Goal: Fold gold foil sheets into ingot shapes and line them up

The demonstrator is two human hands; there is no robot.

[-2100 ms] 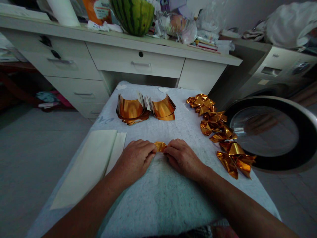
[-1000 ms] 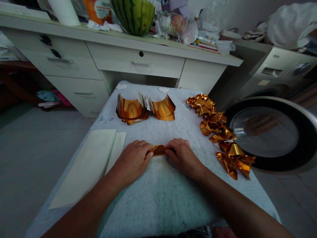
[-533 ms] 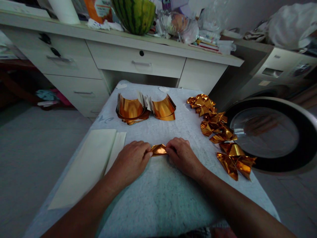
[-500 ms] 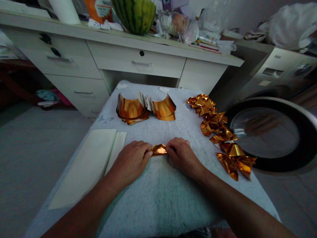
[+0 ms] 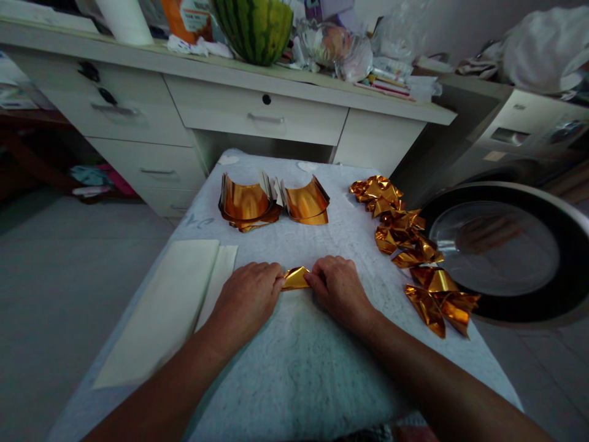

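A small folded piece of gold foil paper point(image 5: 296, 279) lies low over the cloth-covered table point(image 5: 304, 362), stretched between my two hands. My left hand point(image 5: 252, 293) pinches its left end with thumb and fingers. At the right end, my right hand point(image 5: 339, 287) grips it the same way. Beyond my hands stand two curved stacks of gold foil sheets, the left stack point(image 5: 246, 202) and the right stack point(image 5: 305, 202). Several crumpled, folded gold foil pieces point(image 5: 407, 239) trail along the table's right side. Left of my left hand lie folded white paper sheets point(image 5: 161, 307).
A white desk with drawers point(image 5: 262, 116) stands behind the table, carrying a cut watermelon point(image 5: 257, 27), a glass bowl point(image 5: 322, 43) and a paper roll point(image 5: 124, 21). At the right, a washing machine's round door point(image 5: 501, 245) hangs open beside the table edge.
Both hands keep their grip at almost the same spot. The foil between them catches the light differently, looking more yellow, with a slightly changed fold. The whole view has shifted a little.
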